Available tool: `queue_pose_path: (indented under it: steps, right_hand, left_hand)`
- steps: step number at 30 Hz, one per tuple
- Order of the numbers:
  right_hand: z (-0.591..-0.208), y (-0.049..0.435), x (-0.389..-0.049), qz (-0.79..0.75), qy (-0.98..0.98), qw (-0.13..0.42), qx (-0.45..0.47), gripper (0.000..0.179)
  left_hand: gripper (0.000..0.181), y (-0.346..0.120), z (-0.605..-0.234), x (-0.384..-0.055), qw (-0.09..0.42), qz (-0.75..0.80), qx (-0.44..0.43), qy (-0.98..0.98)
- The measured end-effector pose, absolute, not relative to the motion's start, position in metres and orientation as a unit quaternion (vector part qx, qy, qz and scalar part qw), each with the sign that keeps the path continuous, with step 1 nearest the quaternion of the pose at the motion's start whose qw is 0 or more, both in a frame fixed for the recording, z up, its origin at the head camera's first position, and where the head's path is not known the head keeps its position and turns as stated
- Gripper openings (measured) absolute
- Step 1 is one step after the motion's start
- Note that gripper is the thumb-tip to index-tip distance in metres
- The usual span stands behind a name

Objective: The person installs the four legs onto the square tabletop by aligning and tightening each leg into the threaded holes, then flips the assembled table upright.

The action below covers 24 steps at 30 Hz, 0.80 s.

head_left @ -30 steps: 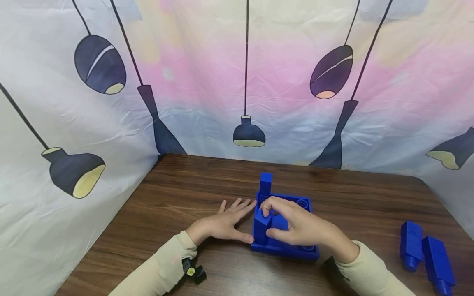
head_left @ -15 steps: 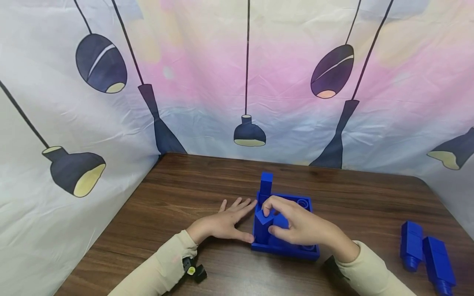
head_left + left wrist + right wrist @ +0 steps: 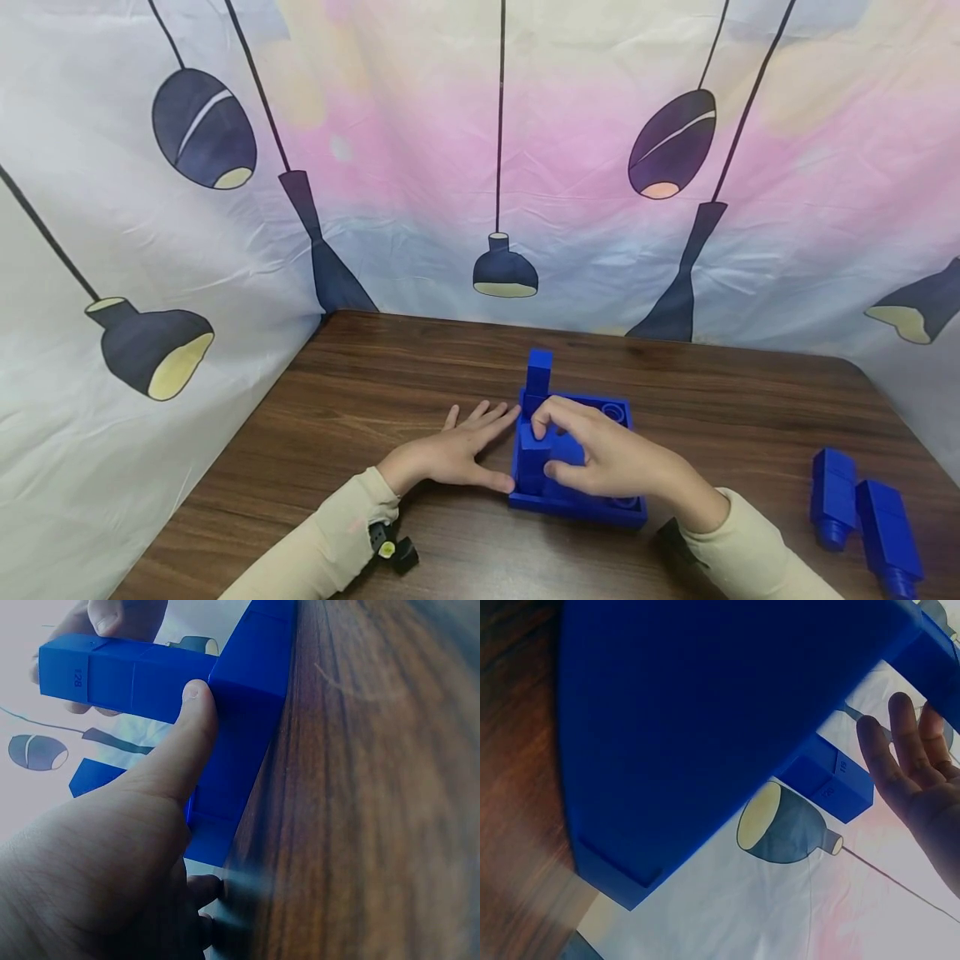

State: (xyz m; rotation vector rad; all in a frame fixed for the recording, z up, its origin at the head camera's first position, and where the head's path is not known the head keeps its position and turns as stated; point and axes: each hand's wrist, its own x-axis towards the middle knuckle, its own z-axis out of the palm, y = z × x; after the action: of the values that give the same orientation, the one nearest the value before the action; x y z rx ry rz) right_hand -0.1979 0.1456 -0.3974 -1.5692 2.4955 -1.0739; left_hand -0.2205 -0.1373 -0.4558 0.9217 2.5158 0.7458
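Note:
A shallow blue tray (image 3: 577, 510) lies on the table with two upright blue square posts at its left side. My right hand (image 3: 607, 450) grips the near post (image 3: 534, 467) close to its top, thumb and curled fingers around it. The far post (image 3: 538, 375) stands untouched at the tray's back left corner. Spread flat, my left hand (image 3: 468, 446) touches the tray's left side with thumb and fingertips. In the left wrist view its thumb (image 3: 196, 701) presses beside the near post's foot, and the number 128 shows on that post (image 3: 112, 671).
Two round recesses show at the tray's right corners, the back one (image 3: 612, 412) plainest. Two more blue posts (image 3: 832, 492) with round ends lie on the wooden table (image 3: 420, 358) at the right. A cloth (image 3: 420, 167) printed with lamps hangs behind.
In my right hand the near post has turned about its upright axis: a corner faced me before, a flat face does now. My left hand and the tray stay put.

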Motion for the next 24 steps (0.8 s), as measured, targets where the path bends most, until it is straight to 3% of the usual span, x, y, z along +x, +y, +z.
queue_pose_path:
  steps: [12, 24]
  right_hand:
    - [-0.3981, 0.1463, -0.1994, -0.354, 0.789, 0.031, -0.501, 0.037]
    - [-0.3997, 0.1448, -0.2, -0.354, 0.788, 0.008, -0.504, 0.036]
  left_hand:
    - [0.111, -0.1372, -0.4576, -0.2219, 0.182, 0.265, 0.326, 0.889]
    - [0.107, -0.1352, -0.4564, -0.2225, 0.185, 0.241, 0.311, 0.901]
